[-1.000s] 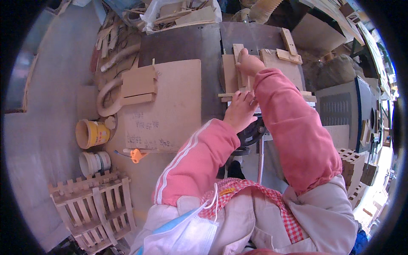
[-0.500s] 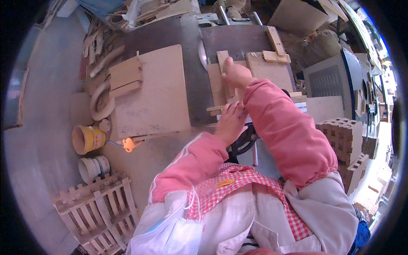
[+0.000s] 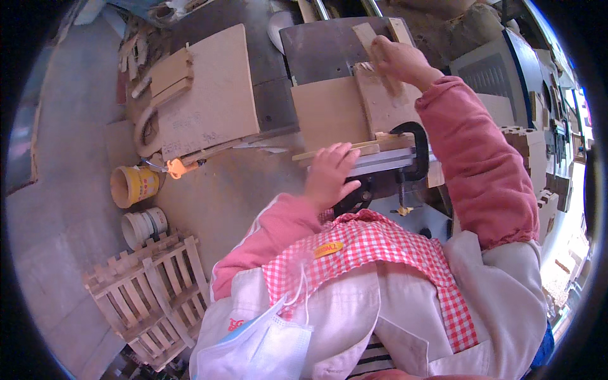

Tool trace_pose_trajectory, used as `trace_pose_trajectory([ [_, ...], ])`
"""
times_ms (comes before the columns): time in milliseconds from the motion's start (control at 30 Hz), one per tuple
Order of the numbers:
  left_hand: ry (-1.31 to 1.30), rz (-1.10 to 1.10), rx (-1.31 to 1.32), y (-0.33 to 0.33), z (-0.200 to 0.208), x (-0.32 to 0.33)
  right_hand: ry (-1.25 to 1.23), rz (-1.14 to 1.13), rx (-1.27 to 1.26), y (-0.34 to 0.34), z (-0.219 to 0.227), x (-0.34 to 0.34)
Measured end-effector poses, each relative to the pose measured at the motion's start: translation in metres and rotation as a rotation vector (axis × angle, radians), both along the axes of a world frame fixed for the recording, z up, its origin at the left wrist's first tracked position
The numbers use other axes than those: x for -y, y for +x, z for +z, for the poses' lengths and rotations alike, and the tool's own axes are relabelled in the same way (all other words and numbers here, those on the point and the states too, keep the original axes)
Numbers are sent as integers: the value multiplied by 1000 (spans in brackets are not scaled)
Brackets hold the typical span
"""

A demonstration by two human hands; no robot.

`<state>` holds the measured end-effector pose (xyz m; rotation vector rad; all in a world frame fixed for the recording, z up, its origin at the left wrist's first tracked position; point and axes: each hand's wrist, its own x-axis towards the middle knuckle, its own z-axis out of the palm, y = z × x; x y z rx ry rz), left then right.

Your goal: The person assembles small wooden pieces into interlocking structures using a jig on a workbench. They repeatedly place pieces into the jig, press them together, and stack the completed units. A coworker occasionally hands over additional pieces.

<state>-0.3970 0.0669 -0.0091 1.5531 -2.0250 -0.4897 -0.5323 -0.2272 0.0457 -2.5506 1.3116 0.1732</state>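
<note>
My right hand (image 3: pixel 402 61) is closed around a narrow wooden strip (image 3: pixel 364 35), raised at a slant over the far right of the saw table. Under it lies a thick wooden board (image 3: pixel 380 101), and a thinner flat panel (image 3: pixel 332 111) sits to its left. My left hand (image 3: pixel 329 172) has its fingers stretched out over the left end of a thin wooden rail (image 3: pixel 307 154) along the metal fence (image 3: pixel 383 163). A black clamp (image 3: pixel 418 149) grips the fence near its right end. The round saw blade (image 3: pixel 276 31) stands beyond the panel, to its left.
A large board (image 3: pixel 215 95) with small wood pieces (image 3: pixel 171 76) on it lies left of the blade. An orange tool-like object (image 3: pixel 180 168) hangs near a yellow bucket (image 3: pixel 136 185). A slatted wooden pallet (image 3: pixel 152 297) is at lower left; stacked wood blocks (image 3: pixel 525 152) stand right.
My right hand has lifted the strip off the panel beside the blade and carried it right. The fence and panel are nearer me, farther from the blade. The view has shifted.
</note>
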Motion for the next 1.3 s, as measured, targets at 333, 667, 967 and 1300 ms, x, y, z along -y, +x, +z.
trace_pose_trajectory([
  [333, 898, 514, -523, 88, -36, 9, -412, 96, 45, -35, -19, -36],
  [667, 641, 524, -154, 115, -20, 56, -94, 290, 122, 70, -60, -78],
  [967, 266, 635, 10, 108, -32, 98, 27, 196, 212, 85, -61, -59],
  [1300, 258, 523, -95, 103, -21, 96, 64, 224, 223, 73, -75, -89],
])
